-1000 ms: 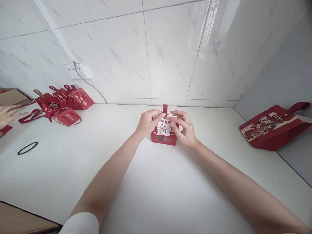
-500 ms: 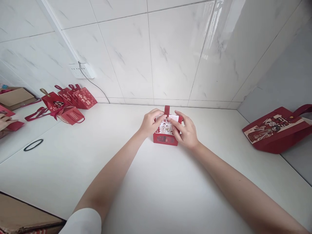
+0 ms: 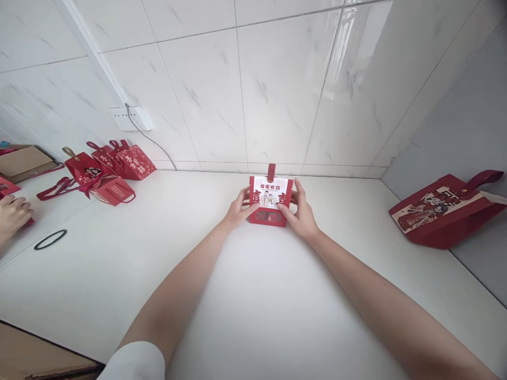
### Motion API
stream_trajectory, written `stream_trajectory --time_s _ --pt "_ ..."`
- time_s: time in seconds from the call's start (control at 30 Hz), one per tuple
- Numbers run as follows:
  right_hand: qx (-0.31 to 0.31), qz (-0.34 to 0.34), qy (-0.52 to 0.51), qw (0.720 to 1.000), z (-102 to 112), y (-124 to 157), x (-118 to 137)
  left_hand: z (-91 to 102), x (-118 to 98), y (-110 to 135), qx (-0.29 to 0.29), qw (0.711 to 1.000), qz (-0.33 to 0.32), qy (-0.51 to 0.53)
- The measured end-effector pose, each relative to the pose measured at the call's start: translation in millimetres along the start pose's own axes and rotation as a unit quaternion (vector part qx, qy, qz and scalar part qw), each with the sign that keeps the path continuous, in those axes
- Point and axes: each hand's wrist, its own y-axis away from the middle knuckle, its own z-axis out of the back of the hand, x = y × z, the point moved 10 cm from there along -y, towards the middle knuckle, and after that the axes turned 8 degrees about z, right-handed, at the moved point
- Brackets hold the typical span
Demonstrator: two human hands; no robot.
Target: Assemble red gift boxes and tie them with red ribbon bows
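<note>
A red gift box point(image 3: 271, 192) stands upright on the white table, its front facing me. It has a white printed panel with a drawn couple, a small window low down and a red strap loop point(image 3: 271, 172) rising from its top. My left hand point(image 3: 238, 208) grips the box's left side, thumb on the front and fingers behind the edge. On the opposite side my right hand point(image 3: 302, 212) holds it the same way, thumb near the window. Both hands' fingers are partly hidden behind the box.
Several red gift boxes point(image 3: 137, 162) with loops stand at the back left, near a ribboned box point(image 3: 114, 190). A black ring point(image 3: 50, 239) lies on the left. Another person's hand point(image 3: 15, 215) is at the left edge. A large red bag point(image 3: 439, 211) leans on the right.
My hands have moved from the top of the box down to its two sides. The printed front, earlier partly covered by my fingers, now shows more fully.
</note>
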Motion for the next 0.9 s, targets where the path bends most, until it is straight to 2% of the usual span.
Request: stream_trajectory --time_s 0.07,0.13,0.2,0.33,0.63,0.9 --pt "0.06 -0.07 -0.063 0.994 -9.7 0.0 -17.3 -6.5 24.9 -2.5 0.079 0.995 0.066 0.009" --pt "0.112 -0.122 -0.122 0.979 -18.3 1.3 -28.4 -6.4 33.5 -3.4 0.11 0.99 0.088 0.023" --pt "0.134 -0.136 -0.176 0.966 -21.3 0.1 -30.2 -3.0 33.3 -4.9 0.106 0.99 0.086 0.036" --pt "0.156 -0.121 -0.243 0.95 -23.1 -3.8 -21.9 1.5 36.2 -6.3 0.083 0.989 0.102 0.073" --pt "0.154 -0.123 -0.221 0.955 -21.1 -3.8 -24.8 4.2 28.5 -5.1 0.061 0.994 0.08 0.052" --pt "0.164 -0.134 -0.219 0.953 -20.9 -0.7 -35.6 3.2 25.2 -6.2 0.07 0.993 0.076 0.058"
